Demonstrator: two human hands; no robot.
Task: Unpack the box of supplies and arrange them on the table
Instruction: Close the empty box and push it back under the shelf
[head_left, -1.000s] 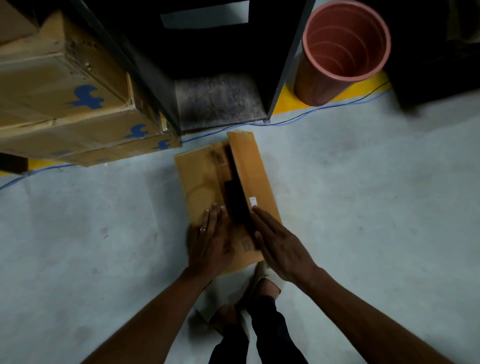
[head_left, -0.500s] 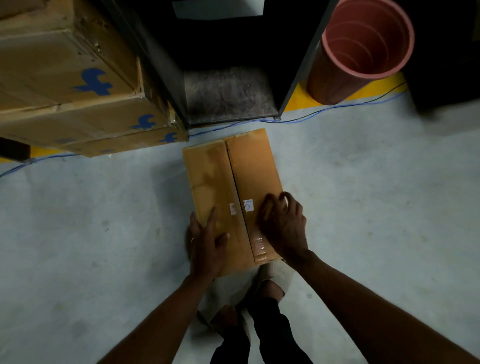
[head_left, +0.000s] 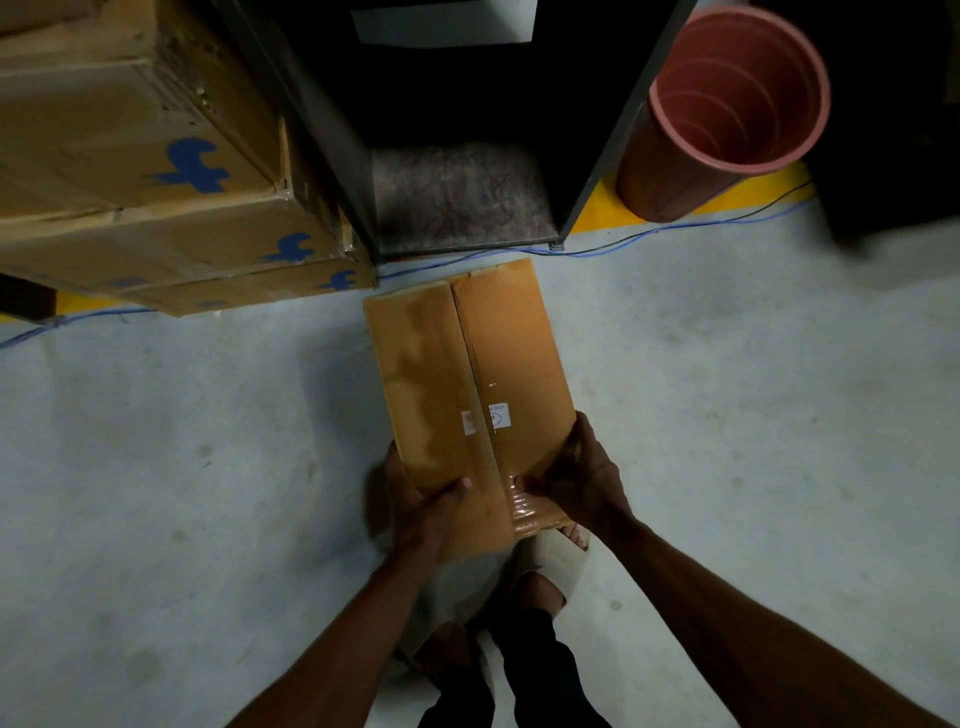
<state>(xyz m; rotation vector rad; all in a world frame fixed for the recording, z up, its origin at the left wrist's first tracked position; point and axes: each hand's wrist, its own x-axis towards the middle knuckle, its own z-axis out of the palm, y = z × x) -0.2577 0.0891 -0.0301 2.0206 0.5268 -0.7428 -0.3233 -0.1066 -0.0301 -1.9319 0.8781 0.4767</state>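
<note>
- The left hand grips the near left corner of the box. Its thumb lies on top and its fingers curl down the side.
- The right hand grips the near right corner of the box. Its thumb presses on the shiny tape and its fingers wrap round the right edge.
- The box is brown card. It sits on the grey floor, right in front of the person's feet. Its two top flaps are shut and meet in a line down the middle. A small white sticker sits across that line.
- I think the step now is picking the box up, or getting it in place. Nothing has come out of it yet, so the job has only just begun.
- No table shows here, so next the box likely has to be lifted and carried to one. Both hands should hold it level. Then the flaps must be pulled apart.
- Past the box stands a dark shelf. Big brown boxes are stacked to the left. A pink bin stands to the right. A blue wire runs along the floor.
</note>
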